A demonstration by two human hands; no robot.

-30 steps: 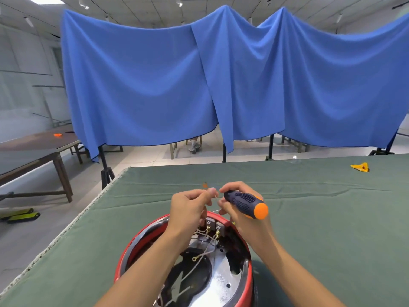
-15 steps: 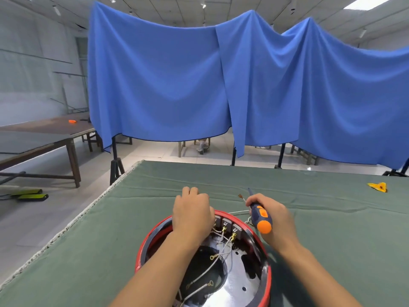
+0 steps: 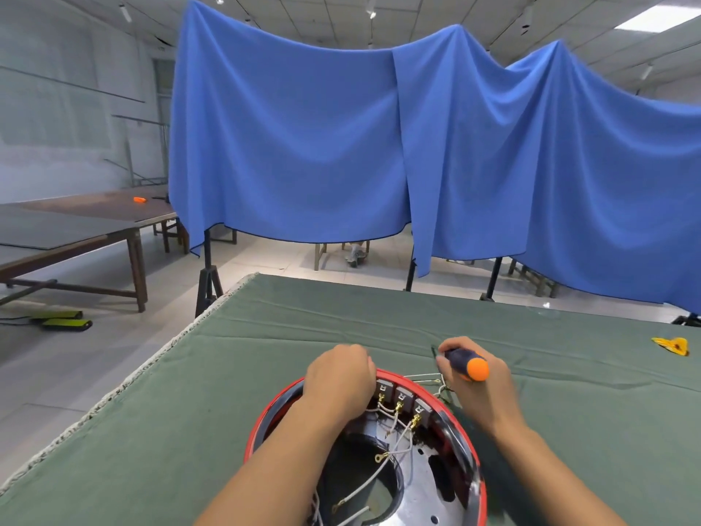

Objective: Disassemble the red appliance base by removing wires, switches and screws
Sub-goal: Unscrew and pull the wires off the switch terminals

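The red appliance base [image 3: 265, 423] lay open on the green table [image 3: 189, 411]. The left hand [image 3: 338, 377] gripped its far rim, probably to steady it. The right hand [image 3: 480, 389] held the screwdriver [image 3: 464, 364] beside 3 switches [image 3: 402, 395].

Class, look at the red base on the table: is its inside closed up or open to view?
Open. The red base shows its metal plate, white wires and switches from above.

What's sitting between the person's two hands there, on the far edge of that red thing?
In the head view, between the left hand and right hand, three grey switches line the red base rim, white wires attached.
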